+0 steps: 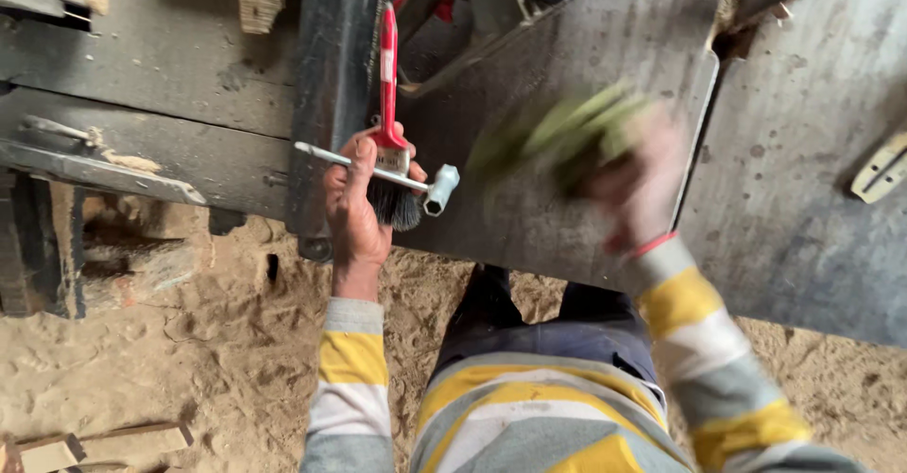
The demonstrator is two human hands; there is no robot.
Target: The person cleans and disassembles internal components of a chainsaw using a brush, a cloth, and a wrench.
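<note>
My left hand (pixel 356 204) grips two tools together at the edge of a grey metal machine table (pixel 605 48): a paint brush with a red handle (pixel 388 76) and black bristles, and a silver socket wrench (pixel 416 182) lying across it with its socket end pointing right. My right hand (pixel 635 182) is blurred by motion over the table and holds a green cloth (pixel 567 133) against the metal surface. Striped yellow, grey and white sleeves cover both arms.
A dark metal post (pixel 331 76) stands behind my left hand. A second grey metal plate (pixel 803 171) lies to the right with a small hinge-like bracket (pixel 883 166). Sawdust covers the floor (pixel 189 360); wood offcuts (pixel 104 447) lie at bottom left.
</note>
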